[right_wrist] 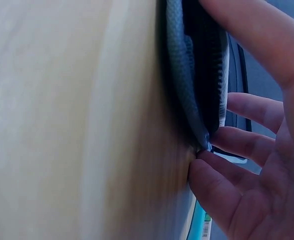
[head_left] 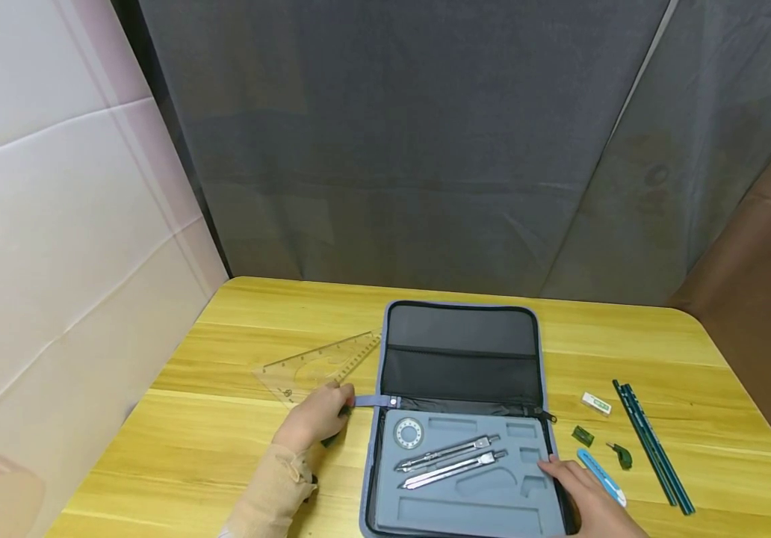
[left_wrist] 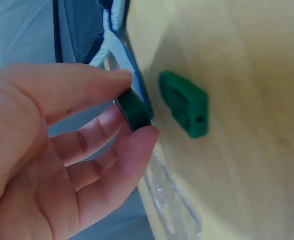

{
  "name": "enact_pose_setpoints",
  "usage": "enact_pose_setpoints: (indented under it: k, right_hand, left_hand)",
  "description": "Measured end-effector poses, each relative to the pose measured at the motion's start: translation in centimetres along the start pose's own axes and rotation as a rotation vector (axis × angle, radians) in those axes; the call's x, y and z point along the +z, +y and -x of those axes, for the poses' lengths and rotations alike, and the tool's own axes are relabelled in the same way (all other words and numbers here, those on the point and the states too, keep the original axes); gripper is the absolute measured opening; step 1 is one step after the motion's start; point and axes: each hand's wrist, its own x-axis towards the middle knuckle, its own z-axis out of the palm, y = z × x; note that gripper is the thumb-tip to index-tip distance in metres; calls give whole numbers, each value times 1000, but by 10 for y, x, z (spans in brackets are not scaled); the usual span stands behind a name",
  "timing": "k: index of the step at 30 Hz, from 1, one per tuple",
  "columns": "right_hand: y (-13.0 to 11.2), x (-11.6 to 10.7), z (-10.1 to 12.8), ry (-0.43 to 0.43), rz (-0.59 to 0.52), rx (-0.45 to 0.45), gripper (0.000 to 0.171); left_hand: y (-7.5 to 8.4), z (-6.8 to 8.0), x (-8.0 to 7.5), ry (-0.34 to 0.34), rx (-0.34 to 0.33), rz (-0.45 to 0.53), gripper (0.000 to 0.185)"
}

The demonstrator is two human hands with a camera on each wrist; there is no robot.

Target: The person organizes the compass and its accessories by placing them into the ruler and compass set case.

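Observation:
My left hand (head_left: 318, 415) pinches a small dark green piece (left_wrist: 133, 109) between thumb and fingertips; its exact kind I cannot tell. Just beyond it, a green block with a slot and a small hole (left_wrist: 189, 105) lies on the wood. The hand is left of an unzipped drafting case (head_left: 462, 359), near its strap (head_left: 372, 401). In the case, a grey moulded tray (head_left: 469, 515) carries a metal compass (head_left: 453, 471), a similar metal instrument (head_left: 449, 452) and a round white dial (head_left: 409, 433). My right hand (head_left: 590, 497) rests on the tray's right edge, fingers extended against the case's rim.
A clear set square (head_left: 311, 359) lies behind the left hand. Right of the case are an eraser (head_left: 596, 403), a green sharpener (head_left: 583, 435), a dark green curved piece (head_left: 621, 456), a blue utility knife (head_left: 602, 477) and dark green pencils (head_left: 657, 448). Grey curtains stand behind the table.

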Motion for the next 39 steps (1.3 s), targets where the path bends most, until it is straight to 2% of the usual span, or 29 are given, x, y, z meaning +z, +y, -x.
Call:
enact_pose_setpoints:
  k: [8,16,19,25,27,34,39]
  right_hand:
    - [0,0,0,0,23,2,79]
    - [-1,-1,-1,-21,-33,29,79]
    - [-1,-2,-1,-30,-60,36,78]
    - [-1,-2,-1,-34,-79,40,78]
    - [-1,-2,-1,-38,-82,46,78]
    - [-2,-2,-1,-41,-72,52,78]
    - [-2,-2,-1,-34,-51,57,79]
  left_hand:
    - [8,-5,-9,-25,57,32,13]
    - [22,-11,-13,-25,101,31,13]
    - [26,-15,-11,-11,147,45,13]
    - [32,-25,-6,85,298,66,12]
    - [33,-28,-4,95,330,77,14]
    - [38,-33,-2,48,374,89,20]
    - [44,-37,1,51,396,96,22]
